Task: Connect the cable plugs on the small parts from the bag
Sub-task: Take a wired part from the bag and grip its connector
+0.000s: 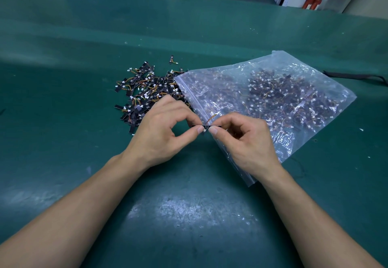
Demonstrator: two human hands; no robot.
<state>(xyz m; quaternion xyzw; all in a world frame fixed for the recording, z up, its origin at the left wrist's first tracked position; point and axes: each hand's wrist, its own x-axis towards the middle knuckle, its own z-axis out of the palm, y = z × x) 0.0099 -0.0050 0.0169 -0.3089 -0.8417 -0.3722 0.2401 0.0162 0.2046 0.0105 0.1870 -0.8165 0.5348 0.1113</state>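
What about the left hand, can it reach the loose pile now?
Probably yes: the pile lies just beyond the left hand, nothing between. But it is pinching a small part with the right hand.

Lighting even, overhead, pretty bright. Glare patch on green table mat (189,206) near bottom, sparkle all over plastic bag (294,141). Soft shadows under forearms. Wide-angle bend at edges, slightly soft focus.
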